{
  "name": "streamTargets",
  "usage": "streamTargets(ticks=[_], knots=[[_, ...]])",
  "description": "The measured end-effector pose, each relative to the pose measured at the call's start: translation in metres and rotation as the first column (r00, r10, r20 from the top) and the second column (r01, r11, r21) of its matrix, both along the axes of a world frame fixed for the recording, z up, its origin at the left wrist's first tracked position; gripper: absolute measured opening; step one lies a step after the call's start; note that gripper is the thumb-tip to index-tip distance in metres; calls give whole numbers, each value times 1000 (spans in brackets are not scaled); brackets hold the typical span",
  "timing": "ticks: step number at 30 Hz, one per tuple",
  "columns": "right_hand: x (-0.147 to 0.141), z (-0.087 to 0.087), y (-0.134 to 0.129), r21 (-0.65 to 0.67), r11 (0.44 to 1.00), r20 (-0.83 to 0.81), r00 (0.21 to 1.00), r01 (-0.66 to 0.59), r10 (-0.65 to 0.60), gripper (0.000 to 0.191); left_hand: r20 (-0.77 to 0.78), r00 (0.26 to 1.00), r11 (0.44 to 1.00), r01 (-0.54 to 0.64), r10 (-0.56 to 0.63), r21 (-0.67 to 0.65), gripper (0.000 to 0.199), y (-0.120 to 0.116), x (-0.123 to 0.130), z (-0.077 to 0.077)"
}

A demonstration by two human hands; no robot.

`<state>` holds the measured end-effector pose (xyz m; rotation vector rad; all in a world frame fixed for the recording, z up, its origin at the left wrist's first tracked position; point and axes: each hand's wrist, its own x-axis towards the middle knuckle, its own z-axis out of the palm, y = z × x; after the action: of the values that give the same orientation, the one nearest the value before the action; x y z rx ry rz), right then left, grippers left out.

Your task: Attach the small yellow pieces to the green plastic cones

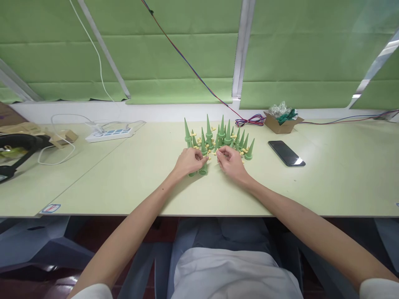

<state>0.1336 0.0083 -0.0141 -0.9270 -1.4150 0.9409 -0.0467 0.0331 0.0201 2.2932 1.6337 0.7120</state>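
Observation:
A tight cluster of green pointed plastic cones with ringed bases stands on the table before me, small yellow pieces among them. At its near left edge is my left hand, its fingers closed in a pinch with a small yellow piece showing at the tips. Below those fingers, green cone bases show their round open ends. My right hand is closed at the front of the cluster, thumb and forefinger pinching another small yellow piece. The fingers partly cover the cones behind them.
Right of the cones lies a black phone. Behind it stands a small cardboard box with clear and green wrapping, beside a coiled red-and-blue cable. A white power strip and a black curved object are on the left.

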Motion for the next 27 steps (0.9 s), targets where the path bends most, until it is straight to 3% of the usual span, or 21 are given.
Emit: streamTargets(ticks=[14, 27], knots=[[0, -3, 1, 32, 999, 52, 999, -15, 13, 23, -115, 993, 991, -5, -10, -131, 31, -1, 3, -1], [1, -1, -1, 32, 999, 87, 996, -9, 6, 30, 23, 998, 994, 62, -60, -86, 23, -1, 2, 0]])
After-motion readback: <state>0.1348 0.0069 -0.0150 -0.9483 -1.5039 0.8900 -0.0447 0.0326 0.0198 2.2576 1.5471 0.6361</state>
